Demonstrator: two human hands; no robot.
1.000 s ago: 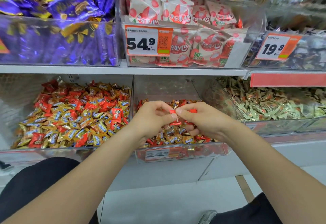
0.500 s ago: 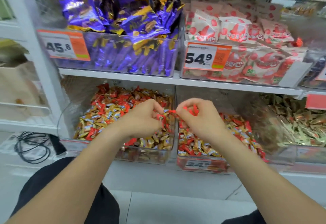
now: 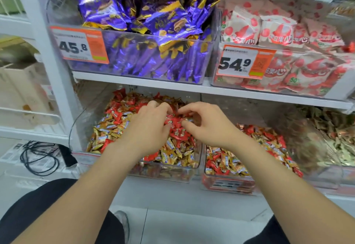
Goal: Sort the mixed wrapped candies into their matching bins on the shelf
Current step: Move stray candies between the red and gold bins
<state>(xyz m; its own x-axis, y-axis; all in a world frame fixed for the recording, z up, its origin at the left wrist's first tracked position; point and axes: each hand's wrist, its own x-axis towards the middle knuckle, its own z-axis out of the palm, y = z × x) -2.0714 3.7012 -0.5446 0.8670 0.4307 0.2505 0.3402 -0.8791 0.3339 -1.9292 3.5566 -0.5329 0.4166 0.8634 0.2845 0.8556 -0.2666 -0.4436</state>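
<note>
The fingers (image 3: pixel 187 109) of both hands curl over a clump of red candies (image 3: pixel 177 129); I cannot tell if they pinch or only touch them. The left hand (image 3: pixel 151 128) and right hand (image 3: pixel 209 128) meet above the left bin's (image 3: pixel 165 173) right edge, under the shelf board (image 3: pixel 134 82).

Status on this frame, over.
Left grip, right grip curled over red candies at lower-left bin; hold unclear. Nothing blocking.
</note>
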